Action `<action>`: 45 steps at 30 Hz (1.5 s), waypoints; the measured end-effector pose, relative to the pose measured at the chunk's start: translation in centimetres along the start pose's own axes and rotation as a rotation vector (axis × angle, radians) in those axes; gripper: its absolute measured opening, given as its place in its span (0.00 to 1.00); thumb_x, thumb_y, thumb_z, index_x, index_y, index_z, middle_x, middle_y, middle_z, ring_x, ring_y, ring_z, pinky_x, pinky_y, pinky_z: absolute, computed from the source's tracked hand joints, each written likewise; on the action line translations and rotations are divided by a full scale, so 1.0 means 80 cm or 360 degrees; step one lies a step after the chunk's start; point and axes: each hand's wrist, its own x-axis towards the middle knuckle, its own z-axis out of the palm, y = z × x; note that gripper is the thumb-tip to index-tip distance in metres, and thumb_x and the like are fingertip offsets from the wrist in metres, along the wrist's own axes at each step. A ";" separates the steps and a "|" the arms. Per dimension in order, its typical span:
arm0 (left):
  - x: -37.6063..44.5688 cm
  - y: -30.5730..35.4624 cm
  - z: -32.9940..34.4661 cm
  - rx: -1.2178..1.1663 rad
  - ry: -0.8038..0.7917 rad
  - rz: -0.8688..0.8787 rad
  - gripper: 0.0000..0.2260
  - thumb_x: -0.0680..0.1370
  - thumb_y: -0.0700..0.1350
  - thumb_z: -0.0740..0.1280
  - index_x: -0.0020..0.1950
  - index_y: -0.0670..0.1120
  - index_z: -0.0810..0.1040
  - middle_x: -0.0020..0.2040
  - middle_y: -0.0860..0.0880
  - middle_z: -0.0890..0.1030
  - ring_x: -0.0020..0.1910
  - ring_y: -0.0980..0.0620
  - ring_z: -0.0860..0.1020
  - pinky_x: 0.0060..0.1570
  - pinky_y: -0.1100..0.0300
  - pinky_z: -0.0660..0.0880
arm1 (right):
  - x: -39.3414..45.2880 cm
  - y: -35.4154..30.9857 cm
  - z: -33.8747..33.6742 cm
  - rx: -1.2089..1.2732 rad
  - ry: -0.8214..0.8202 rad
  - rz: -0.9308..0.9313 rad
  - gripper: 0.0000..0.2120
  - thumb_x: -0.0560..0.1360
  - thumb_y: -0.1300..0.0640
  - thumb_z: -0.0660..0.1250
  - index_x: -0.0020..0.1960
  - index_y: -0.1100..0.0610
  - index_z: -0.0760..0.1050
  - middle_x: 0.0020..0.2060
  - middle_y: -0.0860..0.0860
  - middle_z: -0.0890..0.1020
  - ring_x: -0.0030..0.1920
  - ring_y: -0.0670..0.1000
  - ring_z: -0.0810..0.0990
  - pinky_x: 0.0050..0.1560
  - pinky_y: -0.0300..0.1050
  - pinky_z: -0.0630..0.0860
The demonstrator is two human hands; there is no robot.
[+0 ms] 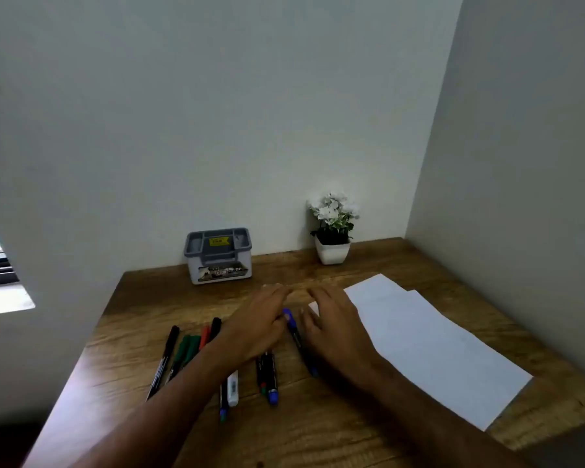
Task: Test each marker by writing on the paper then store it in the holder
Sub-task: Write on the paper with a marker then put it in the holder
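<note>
Several markers lie in a loose row on the wooden desk [318,430]: a black one [164,361] at the left, then green [186,349], red [204,336] and more black and blue ones [267,376]. A blue-capped marker [296,336] lies between my hands. My left hand [257,322] rests flat over the markers, fingers spread. My right hand [331,322] lies flat beside the blue-capped marker, at the edge of the white paper [429,346]. The grey-lidded holder [218,255] stands at the back against the wall.
A small white pot with white flowers [332,231] stands at the back right near the wall corner. Walls close the desk at the back and right. A window edge shows at far left.
</note>
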 end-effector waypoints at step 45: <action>0.116 0.004 0.025 0.0217 0.0003 0.0125 0.07 0.76 0.39 0.65 0.46 0.47 0.83 0.40 0.48 0.81 0.39 0.51 0.77 0.43 0.50 0.77 | 0.072 0.062 -0.024 -0.0104 -0.0066 0.0258 0.26 0.78 0.48 0.71 0.26 0.52 0.66 0.23 0.48 0.68 0.25 0.45 0.64 0.28 0.40 0.58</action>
